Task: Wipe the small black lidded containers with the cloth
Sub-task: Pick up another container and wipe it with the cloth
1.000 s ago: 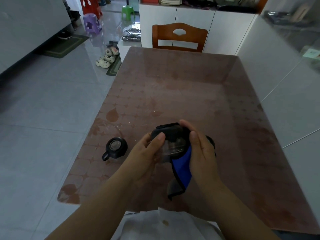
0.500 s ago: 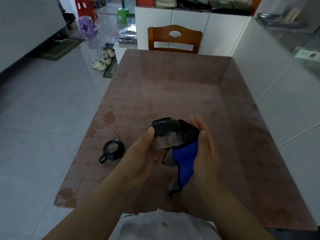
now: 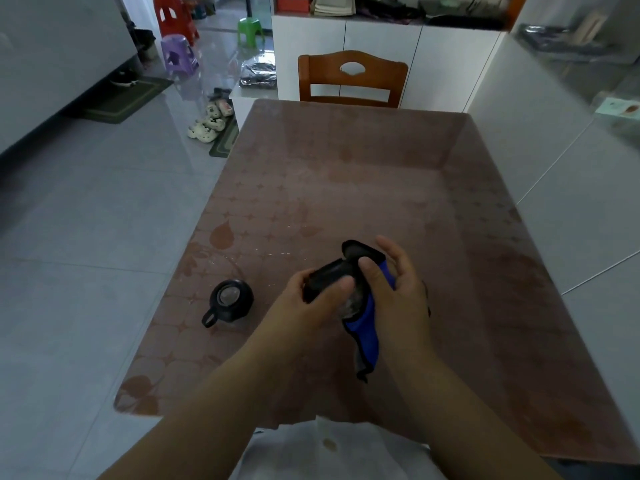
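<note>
My left hand [image 3: 311,301] grips a small black lidded container [image 3: 330,275] above the table [image 3: 346,185], fingers curled round it. My right hand [image 3: 398,296] pinches the blue cloth [image 3: 363,329] against the container's side with the thumb, its other fingers spread. Motion blur hides the lid, which is perhaps closed. A second black container [image 3: 231,300] stands on the table, left of my hands.

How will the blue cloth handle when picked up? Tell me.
Probably floppy: the blue cloth droops below the right hand and folds round the container. Likely light, since little more than the thumb holds it there.
</note>
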`<state>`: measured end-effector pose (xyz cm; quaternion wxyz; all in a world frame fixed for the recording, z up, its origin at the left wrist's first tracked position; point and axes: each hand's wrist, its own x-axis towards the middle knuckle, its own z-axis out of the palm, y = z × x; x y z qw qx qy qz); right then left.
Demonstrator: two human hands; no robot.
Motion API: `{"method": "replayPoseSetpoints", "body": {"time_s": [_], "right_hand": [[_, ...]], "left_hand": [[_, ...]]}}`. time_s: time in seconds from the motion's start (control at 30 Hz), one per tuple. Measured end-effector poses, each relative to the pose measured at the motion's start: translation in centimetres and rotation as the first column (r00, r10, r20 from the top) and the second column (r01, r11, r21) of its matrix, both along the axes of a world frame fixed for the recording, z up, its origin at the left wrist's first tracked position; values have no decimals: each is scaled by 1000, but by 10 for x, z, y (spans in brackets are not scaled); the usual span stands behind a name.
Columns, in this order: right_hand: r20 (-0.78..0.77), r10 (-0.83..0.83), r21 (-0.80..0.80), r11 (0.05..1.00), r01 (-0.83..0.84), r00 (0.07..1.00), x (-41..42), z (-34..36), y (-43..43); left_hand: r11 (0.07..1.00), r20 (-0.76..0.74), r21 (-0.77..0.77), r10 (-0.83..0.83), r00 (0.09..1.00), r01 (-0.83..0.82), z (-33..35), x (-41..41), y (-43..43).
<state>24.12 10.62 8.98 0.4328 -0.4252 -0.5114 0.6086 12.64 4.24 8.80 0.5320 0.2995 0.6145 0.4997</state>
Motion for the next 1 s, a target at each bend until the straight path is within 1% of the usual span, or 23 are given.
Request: {"method": "replayPoseSetpoints", "body": {"time_s": [0.03,0.13,0.23,0.3,0.37,0.43,0.47,0.53,0.6,0.67,0.73,0.77,0.87,0.93,1.0], "right_hand": [[4,12,34,999,-12,1000,-3,1,-2],[99,16,177,984,-33,995,-9,1,-11],[204,12,246,967,-63,979,-5,-8,-19],[251,3,252,965,-69,968,2,-16,-23],[202,-24,169,986,-11,979,8,-19,-21],[121,-61,115,992,47,991,13,-14,-10],[78,-55,108,993,46,995,14,-9,-5],[-63,52,67,997,-47,997,14,-1,1],[-211,203,4,978,-207,956,11,6,-1],[-252,287,-19,953,-301,924,8,10,-5],[-275,317,-41,939,-340,908,7,8,-5],[-300,325,-60,932,-358,897,7,5,-5],[-404,321,-139,904,-404,857,8,-6,-6],[-402,308,-173,899,-401,862,8,-12,-5],[-366,270,-187,916,-355,891,6,-16,-7]], "left_hand": [[999,-13,-5,45,999,-45,-1,4,1],[982,79,2,186,979,-187,-7,3,4],[968,119,5,248,961,-250,-12,-7,5],[958,151,20,278,949,-285,-12,-15,6],[962,103,50,263,959,-269,-12,-26,8],[981,69,100,160,985,-166,-10,-32,7],[988,69,123,87,994,-95,-9,-33,6],[989,45,145,-44,998,37,-8,-30,3],[979,28,171,-115,993,109,-8,-25,1],[969,82,205,-155,985,135,-6,-22,-1],[961,142,229,-190,971,154,-3,-23,-1],[959,147,232,-199,969,162,-2,-24,-1],[958,63,215,-206,977,188,-1,-26,-2],[963,-42,181,-195,980,199,2,-25,-2],[970,-128,159,-165,978,184,2,-25,-2]]}}
